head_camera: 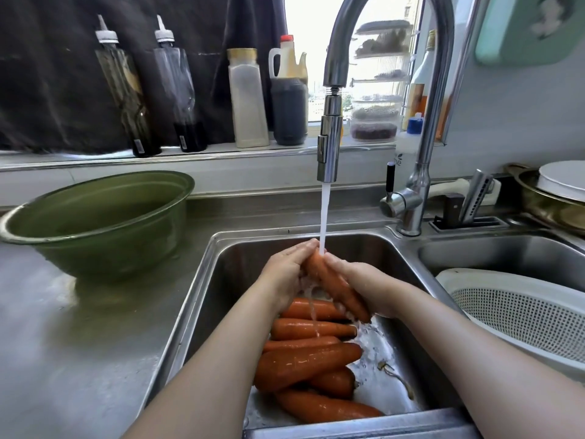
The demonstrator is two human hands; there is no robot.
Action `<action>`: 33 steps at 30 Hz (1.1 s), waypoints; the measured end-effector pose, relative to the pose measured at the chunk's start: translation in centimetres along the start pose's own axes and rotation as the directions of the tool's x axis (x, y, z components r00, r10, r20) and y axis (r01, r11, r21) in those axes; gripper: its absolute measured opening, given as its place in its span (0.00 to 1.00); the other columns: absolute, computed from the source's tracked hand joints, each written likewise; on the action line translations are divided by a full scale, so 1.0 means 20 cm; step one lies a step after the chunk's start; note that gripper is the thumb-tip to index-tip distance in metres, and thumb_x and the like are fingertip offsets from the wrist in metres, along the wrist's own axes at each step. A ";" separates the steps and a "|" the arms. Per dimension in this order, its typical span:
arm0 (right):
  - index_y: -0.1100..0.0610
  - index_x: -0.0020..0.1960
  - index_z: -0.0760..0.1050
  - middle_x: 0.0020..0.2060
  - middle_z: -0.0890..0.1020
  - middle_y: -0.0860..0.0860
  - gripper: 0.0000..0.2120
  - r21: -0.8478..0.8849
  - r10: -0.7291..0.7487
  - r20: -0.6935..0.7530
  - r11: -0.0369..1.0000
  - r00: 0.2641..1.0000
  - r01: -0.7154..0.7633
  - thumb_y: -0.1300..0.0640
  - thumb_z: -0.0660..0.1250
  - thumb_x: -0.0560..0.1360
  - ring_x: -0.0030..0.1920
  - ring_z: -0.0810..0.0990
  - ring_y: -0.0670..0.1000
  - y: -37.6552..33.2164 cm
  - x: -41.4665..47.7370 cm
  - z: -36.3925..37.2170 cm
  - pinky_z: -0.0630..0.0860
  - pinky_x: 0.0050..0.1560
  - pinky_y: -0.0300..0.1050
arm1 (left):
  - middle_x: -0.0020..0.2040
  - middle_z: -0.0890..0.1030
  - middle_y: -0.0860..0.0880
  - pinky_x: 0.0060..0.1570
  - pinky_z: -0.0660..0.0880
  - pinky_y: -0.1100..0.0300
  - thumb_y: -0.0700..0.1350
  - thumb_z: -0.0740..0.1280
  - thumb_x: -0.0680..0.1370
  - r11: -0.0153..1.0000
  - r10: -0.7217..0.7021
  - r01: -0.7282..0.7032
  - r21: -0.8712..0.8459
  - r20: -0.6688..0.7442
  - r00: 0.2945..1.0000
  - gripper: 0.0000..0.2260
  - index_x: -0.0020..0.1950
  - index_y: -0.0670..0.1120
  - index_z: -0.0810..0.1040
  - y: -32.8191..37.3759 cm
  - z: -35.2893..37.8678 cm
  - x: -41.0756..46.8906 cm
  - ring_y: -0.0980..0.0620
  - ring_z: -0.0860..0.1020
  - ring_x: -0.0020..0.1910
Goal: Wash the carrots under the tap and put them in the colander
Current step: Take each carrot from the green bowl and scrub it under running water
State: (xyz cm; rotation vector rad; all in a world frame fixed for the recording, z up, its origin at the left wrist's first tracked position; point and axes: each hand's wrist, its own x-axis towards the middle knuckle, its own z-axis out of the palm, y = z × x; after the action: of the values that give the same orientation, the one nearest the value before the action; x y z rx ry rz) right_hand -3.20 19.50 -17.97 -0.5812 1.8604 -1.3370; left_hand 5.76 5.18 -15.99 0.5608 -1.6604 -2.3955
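Washing of one carrot (pixel 332 285) beneath the tap (pixel 329 147). Risk, as judged: the wet carrot could slip from the fingers and drop back among the other carrots (pixel 307 362) heaped below the tap, since the running water (pixel 324 217) made its skin slick and it was held slanting, far end raised. Spray thrown over the rim of the sink (pixel 202 296) was a lesser hazard. The left hand (pixel 286 270) curled round the carrot's upper end, where the stream struck. The right hand (pixel 364 286) wrapped its fingers about the lower length. Both were closed on this carrot and held nothing else. The carrot thus lay between the two palms, its upper end directly under the tap and its lower end protruding past the right hand. The white colander (pixel 519 315), right of the tap in the neighbouring basin, showed no carrots in its visible part
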 end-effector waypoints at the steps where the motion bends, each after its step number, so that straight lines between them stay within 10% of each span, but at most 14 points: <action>1: 0.59 0.63 0.81 0.37 0.78 0.60 0.40 -0.027 -0.009 0.017 1.000 1.000 0.009 0.24 0.59 0.75 0.31 0.77 0.53 0.00 0.00 0.01 0.74 0.29 0.44 | 0.59 0.85 0.39 0.62 0.80 0.43 0.47 0.68 0.83 1.000 0.016 -0.016 0.001 -0.005 1.000 0.13 0.63 0.41 0.82 0.00 0.01 0.00 0.40 0.84 0.58; 7: 0.64 0.51 0.78 0.31 0.80 0.55 0.33 0.140 -0.051 0.063 0.989 0.997 0.041 0.33 0.55 0.82 0.28 0.76 0.52 -0.03 -0.04 0.02 0.74 0.29 0.43 | 0.59 0.85 0.45 0.61 0.76 0.49 0.50 0.57 0.87 0.990 0.012 -0.023 0.142 0.072 0.997 0.16 0.67 0.49 0.81 0.01 -0.03 -0.02 0.43 0.82 0.57; 13: 0.64 0.65 0.76 0.45 0.86 0.58 0.22 0.401 -0.151 0.184 0.914 0.971 0.066 0.48 0.54 0.87 0.40 0.85 0.52 -0.05 -0.06 0.03 0.81 0.37 0.46 | 0.62 0.84 0.44 0.50 0.80 0.49 0.49 0.65 0.84 0.981 0.052 -0.078 0.177 0.146 0.988 0.10 0.64 0.53 0.82 0.02 -0.04 -0.03 0.42 0.83 0.56; 17: 0.57 0.59 0.81 0.47 0.82 0.57 0.21 0.259 -0.176 0.111 0.955 0.978 0.143 0.42 0.70 0.77 0.41 0.82 0.52 -0.05 -0.04 0.06 0.79 0.41 0.50 | 0.55 0.86 0.43 0.46 0.83 0.54 0.52 0.68 0.83 0.972 0.092 -0.108 0.211 0.084 0.992 0.10 0.62 0.54 0.84 0.02 -0.02 -0.03 0.46 0.82 0.48; 23: 0.62 0.49 0.79 0.31 0.80 0.57 0.33 0.262 -0.015 -0.125 0.964 0.992 0.048 0.32 0.56 0.81 0.27 0.77 0.52 -0.10 -0.03 0.15 0.76 0.28 0.43 | 0.42 0.81 0.46 0.54 0.82 0.47 0.52 0.60 0.87 0.981 -0.083 0.058 0.186 0.132 0.988 0.14 0.63 0.52 0.83 0.02 -0.06 -0.02 0.50 0.78 0.38; 29: 0.61 0.68 0.71 0.53 0.81 0.64 0.14 0.491 -0.128 -0.015 0.863 0.992 0.119 0.58 0.63 0.85 0.49 0.86 0.59 -0.09 -0.03 0.13 0.83 0.50 0.58 | 0.58 0.84 0.39 0.56 0.81 0.47 0.57 0.62 0.84 0.890 -0.420 0.313 0.332 0.330 0.845 0.22 0.68 0.41 0.76 0.05 -0.13 -0.05 0.42 0.84 0.58; 33: 0.45 0.73 0.61 0.58 0.78 0.63 0.34 0.586 -0.137 -0.126 0.789 0.983 0.185 0.71 0.70 0.76 0.46 0.88 0.56 -0.10 -0.04 0.09 0.84 0.44 0.56 | 0.58 0.84 0.41 0.49 0.82 0.55 0.50 0.63 0.85 0.907 -0.365 0.245 0.343 0.347 0.864 0.19 0.74 0.45 0.73 0.06 -0.18 -0.04 0.48 0.85 0.51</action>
State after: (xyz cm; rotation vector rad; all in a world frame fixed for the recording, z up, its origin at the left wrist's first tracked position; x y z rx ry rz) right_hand -1.35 18.28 -16.06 -0.3558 1.3407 -1.9724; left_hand 7.76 1.89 -15.76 0.4144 -2.2811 -2.6479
